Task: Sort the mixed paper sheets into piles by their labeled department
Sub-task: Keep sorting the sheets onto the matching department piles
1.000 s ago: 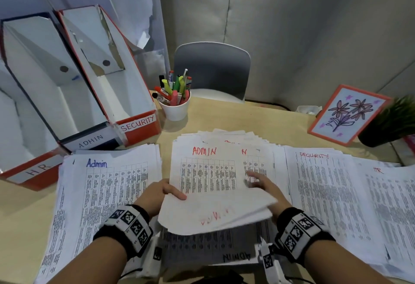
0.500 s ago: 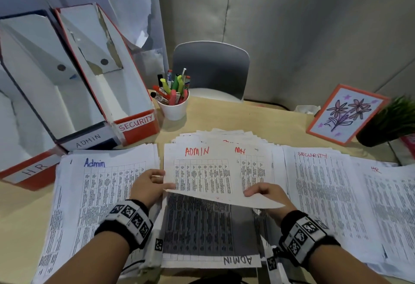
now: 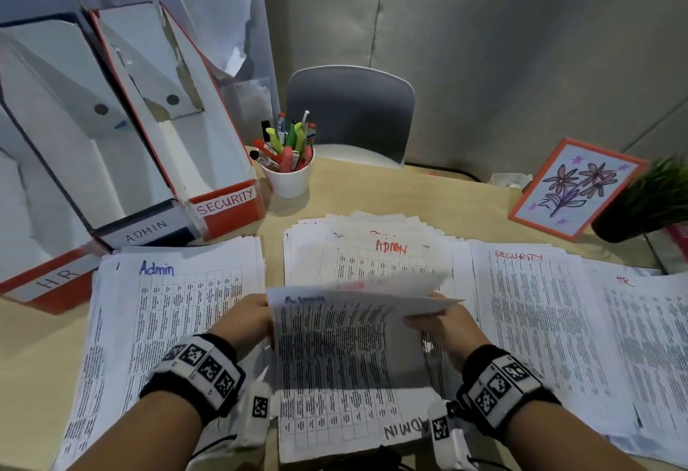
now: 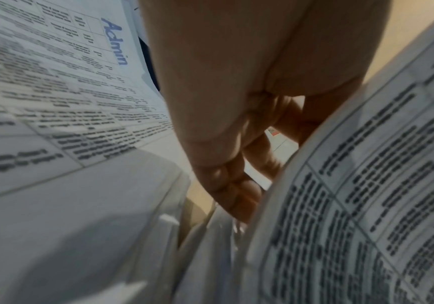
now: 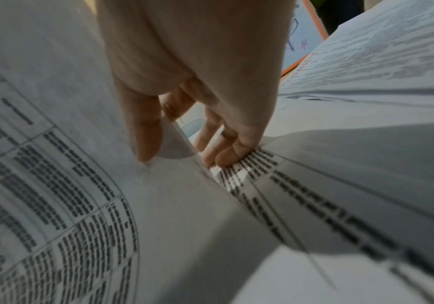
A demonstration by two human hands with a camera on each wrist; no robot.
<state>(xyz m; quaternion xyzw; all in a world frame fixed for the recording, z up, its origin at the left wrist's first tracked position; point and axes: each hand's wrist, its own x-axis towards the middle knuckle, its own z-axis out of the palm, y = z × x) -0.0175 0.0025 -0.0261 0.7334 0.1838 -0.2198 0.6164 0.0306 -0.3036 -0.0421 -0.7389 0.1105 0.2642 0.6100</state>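
The lifted sheet (image 3: 357,306), headed "Admin" in blue, sits at the lower centre of the head view, raised off the middle stack (image 3: 372,247) and bowing under its own weight, its far part blurred. It looks thin, light and floppy, so it will likely sag or flutter if held at one corner only; a hold at both side edges, as here, should keep it flat, and dry paper may slide against the sheets below and drag a neighbour along. The left hand (image 3: 244,318) has its fingers curled round the sheet's left edge, as the left wrist view shows, and the right hand (image 3: 443,325) pinches the right edge between thumb and fingers, seen closely in the right wrist view. Under the sheet lies a page with "ADMIN" written upside down (image 3: 405,429) near the bottom of the frame. To the left of the frame lies the Admin pile (image 3: 160,314), just beside the left hand and probably the destination; to the right lie the Security pile (image 3: 528,306) and, at the far right edge, the HR pile (image 3: 647,321). At upper left stand three file boxes, the SECURITY box (image 3: 227,206) nearest, with a pen cup (image 3: 288,180) on the tabletop (image 3: 428,195) behind.
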